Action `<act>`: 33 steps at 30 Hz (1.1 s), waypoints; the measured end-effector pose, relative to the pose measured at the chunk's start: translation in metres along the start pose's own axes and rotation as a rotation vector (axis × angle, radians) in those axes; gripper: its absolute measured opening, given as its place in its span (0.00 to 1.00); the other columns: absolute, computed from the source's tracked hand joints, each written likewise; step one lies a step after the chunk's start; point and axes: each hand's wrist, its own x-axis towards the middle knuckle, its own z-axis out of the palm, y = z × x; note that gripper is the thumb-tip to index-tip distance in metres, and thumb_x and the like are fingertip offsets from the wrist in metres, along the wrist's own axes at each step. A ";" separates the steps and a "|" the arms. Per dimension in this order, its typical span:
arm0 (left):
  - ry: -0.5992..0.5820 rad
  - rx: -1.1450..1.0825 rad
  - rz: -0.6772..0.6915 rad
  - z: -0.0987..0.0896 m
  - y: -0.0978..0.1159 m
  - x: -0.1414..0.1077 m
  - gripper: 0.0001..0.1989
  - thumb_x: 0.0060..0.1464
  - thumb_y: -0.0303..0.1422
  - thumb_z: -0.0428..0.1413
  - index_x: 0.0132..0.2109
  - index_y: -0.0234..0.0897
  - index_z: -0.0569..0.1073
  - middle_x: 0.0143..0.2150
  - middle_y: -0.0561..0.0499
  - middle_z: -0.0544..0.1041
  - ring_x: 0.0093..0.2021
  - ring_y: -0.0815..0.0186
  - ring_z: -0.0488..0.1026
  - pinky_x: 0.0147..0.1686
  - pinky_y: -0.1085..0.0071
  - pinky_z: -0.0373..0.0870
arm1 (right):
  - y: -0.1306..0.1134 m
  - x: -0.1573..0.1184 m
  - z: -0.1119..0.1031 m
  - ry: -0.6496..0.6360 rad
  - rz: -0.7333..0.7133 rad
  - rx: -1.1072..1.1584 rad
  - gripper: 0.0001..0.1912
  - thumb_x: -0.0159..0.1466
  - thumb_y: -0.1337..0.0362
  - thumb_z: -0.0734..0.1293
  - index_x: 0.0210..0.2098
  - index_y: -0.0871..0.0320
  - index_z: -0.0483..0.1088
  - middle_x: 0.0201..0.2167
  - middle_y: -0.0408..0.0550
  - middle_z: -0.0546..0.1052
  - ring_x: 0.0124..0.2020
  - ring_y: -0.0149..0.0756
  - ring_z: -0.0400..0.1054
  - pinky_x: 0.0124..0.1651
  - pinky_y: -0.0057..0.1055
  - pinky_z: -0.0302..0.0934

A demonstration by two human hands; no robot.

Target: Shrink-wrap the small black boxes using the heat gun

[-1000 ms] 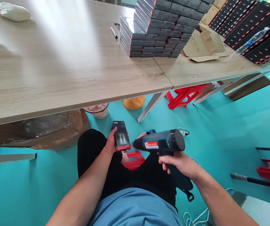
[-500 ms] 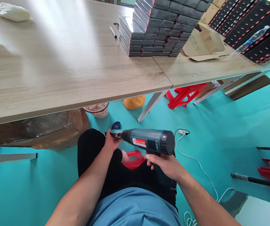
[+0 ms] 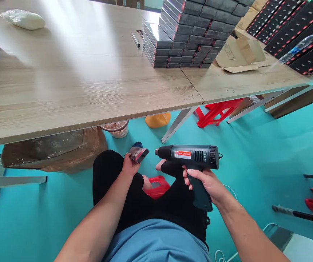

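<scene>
My left hand (image 3: 130,165) is closed on a small dark box (image 3: 139,154) with a shiny, film-like surface, held tilted above my knee. A dark heat gun (image 3: 191,156) with a red-and-white label is gripped by its handle in my right hand (image 3: 204,182). Its nozzle points left at the small box, with a short gap between them. On the table, away from both hands, stands a tall stack of similar flat dark boxes (image 3: 183,47).
The wooden table (image 3: 96,87) runs across in front of my knees. On it lie a plastic-wrapped white bundle (image 3: 22,20), a pen (image 3: 136,40) and folded cardboard (image 3: 241,54). Below are a large carton (image 3: 55,153), a bin (image 3: 117,129), a yellow bag (image 3: 158,120) and a red stool (image 3: 218,111).
My right hand has drawn the heat gun right, away from the box. My left hand has turned the box so that a broad face shows. The view has shifted slightly left.
</scene>
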 end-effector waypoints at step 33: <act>-0.117 0.231 0.085 0.000 -0.009 -0.011 0.15 0.35 0.29 0.54 0.35 0.35 0.73 0.28 0.46 0.76 0.28 0.57 0.75 0.31 0.61 0.75 | 0.006 -0.023 -0.017 -0.067 0.130 -0.117 0.21 0.56 0.52 0.76 0.43 0.59 0.78 0.33 0.48 0.79 0.29 0.34 0.72 0.30 0.29 0.69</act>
